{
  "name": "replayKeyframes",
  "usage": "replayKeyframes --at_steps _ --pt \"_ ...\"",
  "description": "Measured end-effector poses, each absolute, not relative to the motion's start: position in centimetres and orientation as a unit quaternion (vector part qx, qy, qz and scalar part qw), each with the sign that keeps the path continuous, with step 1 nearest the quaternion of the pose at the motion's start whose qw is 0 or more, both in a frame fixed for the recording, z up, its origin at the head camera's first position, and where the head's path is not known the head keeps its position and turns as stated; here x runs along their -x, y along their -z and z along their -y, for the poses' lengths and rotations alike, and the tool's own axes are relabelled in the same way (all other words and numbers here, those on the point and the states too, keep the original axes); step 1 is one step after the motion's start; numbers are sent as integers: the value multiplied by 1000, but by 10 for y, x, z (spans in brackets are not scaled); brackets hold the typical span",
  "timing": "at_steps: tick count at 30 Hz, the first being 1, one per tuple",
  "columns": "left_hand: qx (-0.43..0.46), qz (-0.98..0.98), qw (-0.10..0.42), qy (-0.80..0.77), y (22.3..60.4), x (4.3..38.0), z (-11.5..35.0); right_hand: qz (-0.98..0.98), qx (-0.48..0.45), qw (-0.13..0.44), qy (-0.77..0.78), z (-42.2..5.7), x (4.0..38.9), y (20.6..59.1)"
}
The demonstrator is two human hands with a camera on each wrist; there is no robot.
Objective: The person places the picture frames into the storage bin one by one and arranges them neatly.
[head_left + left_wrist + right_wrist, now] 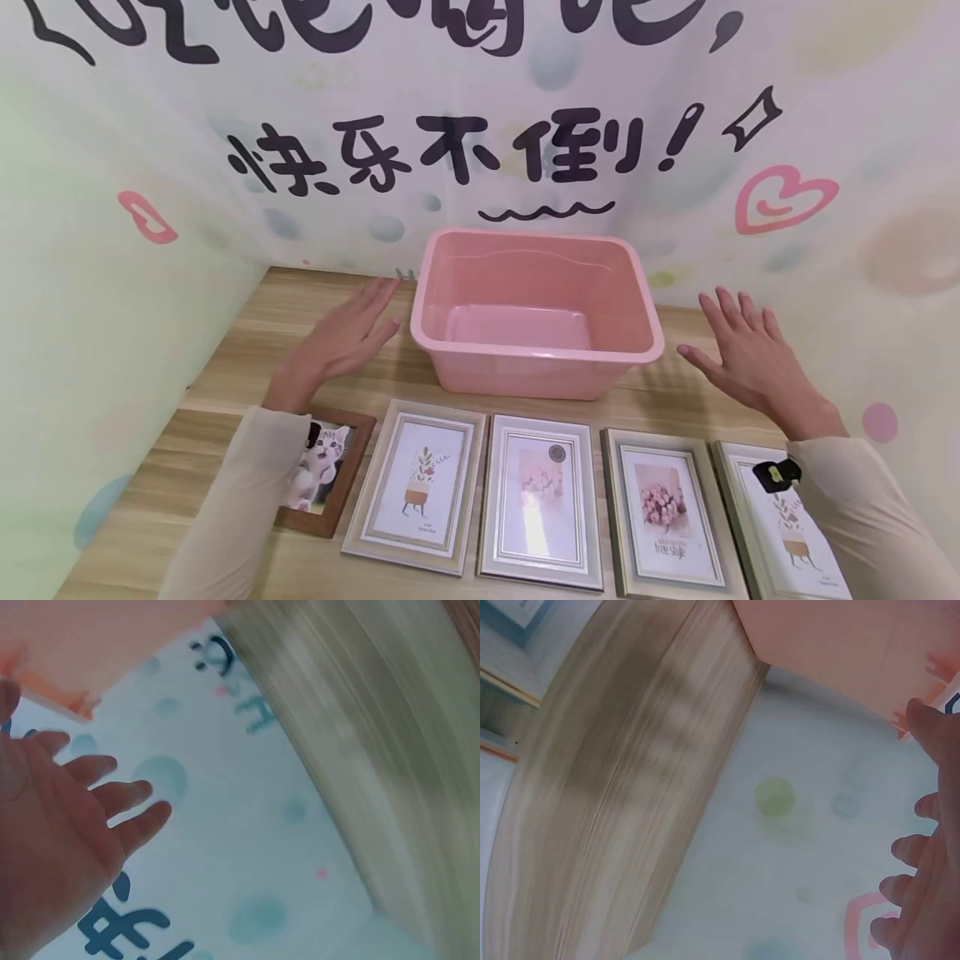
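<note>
A pink plastic bin (543,375) stands at the back of the wooden table, and no objects show inside it. To its left my left hand (337,337) hovers with fingers extended, apart from the rim. On the other side my right hand (753,358) is raised with its fingers spread, also apart from the bin. Each wrist view shows its hand, left (67,825) and right (930,855), holding nothing beside the pink wall. Nearest my left forearm lies a brown picture frame (345,471) with a kitten picture, partly covered by the sleeve.
Along the front lie several more picture frames: a beige one (375,533), a silver one (540,571), another with pink flowers (630,533), and one (738,508) partly under my right sleeve. Behind the table (225,358) hangs a printed cloth (450,83) with large black characters.
</note>
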State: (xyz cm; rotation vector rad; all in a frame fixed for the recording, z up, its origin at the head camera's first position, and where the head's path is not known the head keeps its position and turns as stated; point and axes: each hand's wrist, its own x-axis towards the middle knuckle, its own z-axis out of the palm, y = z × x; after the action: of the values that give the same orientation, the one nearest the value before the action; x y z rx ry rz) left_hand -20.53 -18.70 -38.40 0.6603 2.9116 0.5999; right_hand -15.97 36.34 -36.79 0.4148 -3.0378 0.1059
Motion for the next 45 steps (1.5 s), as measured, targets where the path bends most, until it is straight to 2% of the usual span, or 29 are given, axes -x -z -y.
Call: replayKeyframes --at_steps 7,13,24,40,45 --pt "-190 -892 59 -405 382 205 148 990 -130 33 -44 -370 152 376" --pt "-146 -856 57 -492 382 206 124 989 -133 35 -60 -375 146 384" --pt "-130 -847 60 -511 381 207 120 989 -119 7 -86 -397 130 406" --pt "-107 -848 54 -517 383 207 114 986 -68 -93 -118 -451 89 444" --pt "-108 -846 53 -520 383 207 113 982 -57 -106 -145 -464 76 459"
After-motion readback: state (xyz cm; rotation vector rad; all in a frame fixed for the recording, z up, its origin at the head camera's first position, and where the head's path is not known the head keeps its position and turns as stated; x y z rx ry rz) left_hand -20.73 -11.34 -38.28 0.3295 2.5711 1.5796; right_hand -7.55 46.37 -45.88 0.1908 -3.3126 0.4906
